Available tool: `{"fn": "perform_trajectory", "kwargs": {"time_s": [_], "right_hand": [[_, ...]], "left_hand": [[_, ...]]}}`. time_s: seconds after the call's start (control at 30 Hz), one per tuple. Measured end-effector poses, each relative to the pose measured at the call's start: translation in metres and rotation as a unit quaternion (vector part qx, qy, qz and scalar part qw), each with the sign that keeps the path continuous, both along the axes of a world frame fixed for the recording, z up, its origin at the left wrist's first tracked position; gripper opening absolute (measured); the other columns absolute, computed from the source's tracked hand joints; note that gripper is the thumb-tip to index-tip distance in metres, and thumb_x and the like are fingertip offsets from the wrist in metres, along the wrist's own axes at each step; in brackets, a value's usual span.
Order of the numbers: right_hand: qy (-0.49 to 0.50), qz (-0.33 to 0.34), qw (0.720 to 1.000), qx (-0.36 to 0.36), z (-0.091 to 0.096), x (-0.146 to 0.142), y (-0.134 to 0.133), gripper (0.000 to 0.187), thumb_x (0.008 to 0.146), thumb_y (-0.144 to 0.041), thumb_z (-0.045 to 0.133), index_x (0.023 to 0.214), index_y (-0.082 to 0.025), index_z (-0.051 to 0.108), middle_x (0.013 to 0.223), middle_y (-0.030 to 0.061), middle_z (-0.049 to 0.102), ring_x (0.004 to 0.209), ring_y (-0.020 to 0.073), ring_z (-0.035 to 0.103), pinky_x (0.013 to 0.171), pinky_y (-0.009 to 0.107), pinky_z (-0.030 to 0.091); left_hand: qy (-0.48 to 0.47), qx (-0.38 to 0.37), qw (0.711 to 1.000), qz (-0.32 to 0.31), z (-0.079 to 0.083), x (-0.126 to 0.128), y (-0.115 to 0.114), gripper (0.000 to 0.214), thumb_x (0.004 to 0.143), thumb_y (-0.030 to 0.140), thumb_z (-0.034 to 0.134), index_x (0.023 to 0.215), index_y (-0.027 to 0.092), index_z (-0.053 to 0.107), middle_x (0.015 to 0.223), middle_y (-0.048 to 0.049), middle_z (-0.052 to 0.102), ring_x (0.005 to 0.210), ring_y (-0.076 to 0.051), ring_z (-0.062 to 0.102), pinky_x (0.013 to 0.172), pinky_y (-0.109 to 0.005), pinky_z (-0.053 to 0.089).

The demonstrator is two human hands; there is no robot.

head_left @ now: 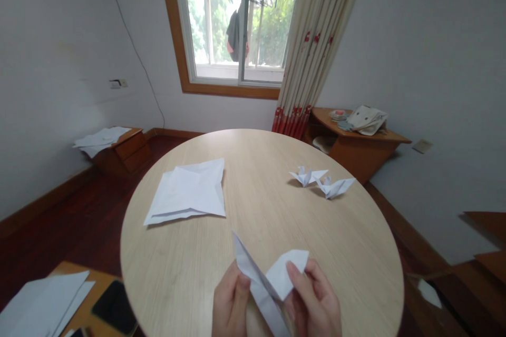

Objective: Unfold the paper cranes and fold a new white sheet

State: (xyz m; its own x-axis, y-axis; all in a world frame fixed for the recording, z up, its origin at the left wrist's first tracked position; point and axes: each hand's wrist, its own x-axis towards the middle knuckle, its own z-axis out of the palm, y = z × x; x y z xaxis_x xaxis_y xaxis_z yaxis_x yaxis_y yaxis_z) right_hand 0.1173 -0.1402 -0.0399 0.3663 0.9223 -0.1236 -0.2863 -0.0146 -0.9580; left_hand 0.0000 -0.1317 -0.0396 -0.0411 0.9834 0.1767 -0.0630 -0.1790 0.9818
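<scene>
A partly folded sheet of white paper (259, 279) is held between both hands over the near edge of the round table (253, 226). My left hand (231, 297) pinches its left side, thumb on top, where a long pointed flap rises. On the right, my right hand (316, 295) grips a smaller folded flap between thumb and fingers. Two folded white paper cranes (334, 188) stand at the far right of the tabletop. A stack of white paper sheets (190, 189) lies at the far left, its edges slightly lifted.
At lower left, a wooden surface holds more white sheets (43, 303) and a dark phone-like slab (114, 306). A small drawer cabinet (126, 152) with papers stands by the left wall. A corner desk (356, 139) carrying a cloth bag (367, 118) is beside the curtain (312, 47).
</scene>
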Motion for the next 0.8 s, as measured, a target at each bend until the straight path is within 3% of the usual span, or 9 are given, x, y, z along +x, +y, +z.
{"fn": "perform_trajectory", "kwargs": {"time_s": [0.1, 0.17, 0.23, 0.3, 0.37, 0.47, 0.53, 0.67, 0.8], "right_hand": [[-0.182, -0.141, 0.972, 0.041, -0.009, -0.003, 0.006, 0.053, 0.071, -0.048, 0.070, 0.109, -0.019, 0.048, 0.100, 0.0104, 0.061, 0.084, 0.0237, 0.062, 0.070, 0.037, 0.052], [-0.309, -0.225, 0.919, 0.102, -0.012, -0.004, 0.007, 0.062, 0.072, -0.044, 0.070, 0.122, -0.018, 0.043, 0.124, 0.0162, 0.050, 0.111, 0.0303, 0.052, 0.086, 0.044, 0.047], [-0.375, -0.162, 0.896, 0.171, -0.012, -0.005, 0.004, 0.039, 0.080, -0.035, 0.063, 0.113, -0.021, 0.052, 0.121, 0.0131, 0.053, 0.113, 0.0278, 0.051, 0.090, 0.041, 0.045], [-0.356, -0.014, 0.911, 0.206, -0.013, -0.006, 0.000, 0.012, 0.090, -0.029, 0.050, 0.093, -0.023, 0.060, 0.100, 0.0080, 0.063, 0.094, 0.0212, 0.061, 0.080, 0.032, 0.050], [-0.293, 0.064, 0.935, 0.190, -0.014, -0.009, -0.004, 0.021, 0.094, -0.034, 0.043, 0.090, -0.023, 0.061, 0.091, 0.0066, 0.066, 0.081, 0.0183, 0.064, 0.071, 0.026, 0.051], [-0.235, 0.092, 0.952, 0.173, -0.017, -0.011, -0.004, 0.032, 0.087, -0.048, 0.052, 0.103, -0.021, 0.059, 0.088, 0.0066, 0.068, 0.075, 0.0182, 0.065, 0.068, 0.025, 0.053], [-0.220, 0.116, 0.956, 0.157, -0.014, -0.011, -0.001, 0.033, 0.085, -0.050, 0.055, 0.095, -0.020, 0.059, 0.081, 0.0052, 0.067, 0.071, 0.0174, 0.065, 0.066, 0.024, 0.053], [-0.209, 0.128, 0.961, 0.128, 0.008, -0.005, 0.006, 0.027, 0.084, -0.040, 0.057, 0.067, -0.020, 0.051, 0.070, 0.0036, 0.063, 0.065, 0.0159, 0.061, 0.062, 0.023, 0.051], [-0.183, 0.157, 0.965, 0.100, 0.033, -0.001, 0.008, 0.012, 0.071, -0.027, 0.060, 0.065, -0.020, 0.053, 0.064, 0.0023, 0.062, 0.061, 0.0173, 0.060, 0.058, 0.025, 0.052]], "left_hand": [[0.022, 0.014, 0.998, 0.049, 0.001, 0.000, 0.002, 0.045, 0.093, 0.053, 0.041, 0.071, 0.018, 0.059, 0.067, -0.0020, 0.057, 0.064, -0.017, 0.056, 0.066, -0.026, 0.049], [0.076, 0.043, 0.994, 0.070, 0.001, 0.000, 0.005, 0.043, 0.095, 0.048, 0.039, 0.071, 0.019, 0.058, 0.070, -0.0028, 0.056, 0.067, -0.017, 0.057, 0.067, -0.026, 0.049], [0.139, 0.082, 0.984, 0.081, 0.002, -0.002, 0.008, 0.039, 0.097, 0.042, 0.038, 0.077, 0.018, 0.061, 0.086, -0.0071, 0.060, 0.079, -0.019, 0.060, 0.074, -0.029, 0.051], [0.187, 0.111, 0.972, 0.087, 0.003, -0.004, 0.011, 0.035, 0.098, 0.035, 0.036, 0.085, 0.018, 0.063, 0.099, -0.0097, 0.061, 0.089, -0.020, 0.062, 0.078, -0.030, 0.052], [0.217, 0.134, 0.963, 0.083, 0.003, -0.005, 0.012, 0.030, 0.098, 0.027, 0.036, 0.089, 0.018, 0.063, 0.095, -0.0081, 0.063, 0.086, -0.018, 0.063, 0.074, -0.028, 0.053], [0.249, 0.185, 0.948, 0.075, 0.001, -0.007, 0.011, 0.026, 0.096, 0.018, 0.038, 0.086, 0.019, 0.061, 0.082, -0.0048, 0.064, 0.076, -0.016, 0.063, 0.068, -0.025, 0.053], [0.266, 0.218, 0.936, 0.079, 0.000, -0.007, 0.010, 0.023, 0.095, 0.014, 0.039, 0.085, 0.018, 0.059, 0.081, -0.0044, 0.064, 0.075, -0.015, 0.063, 0.069, -0.023, 0.053], [0.294, 0.300, 0.904, 0.084, 0.002, -0.009, 0.009, 0.019, 0.095, 0.010, 0.039, 0.093, 0.017, 0.056, 0.084, -0.0055, 0.066, 0.078, -0.015, 0.064, 0.072, -0.023, 0.053], [0.342, 0.356, 0.866, 0.079, 0.014, -0.010, 0.012, 0.021, 0.096, 0.012, 0.037, 0.092, 0.017, 0.057, 0.086, -0.0073, 0.066, 0.075, -0.015, 0.064, 0.069, -0.023, 0.054]]}}
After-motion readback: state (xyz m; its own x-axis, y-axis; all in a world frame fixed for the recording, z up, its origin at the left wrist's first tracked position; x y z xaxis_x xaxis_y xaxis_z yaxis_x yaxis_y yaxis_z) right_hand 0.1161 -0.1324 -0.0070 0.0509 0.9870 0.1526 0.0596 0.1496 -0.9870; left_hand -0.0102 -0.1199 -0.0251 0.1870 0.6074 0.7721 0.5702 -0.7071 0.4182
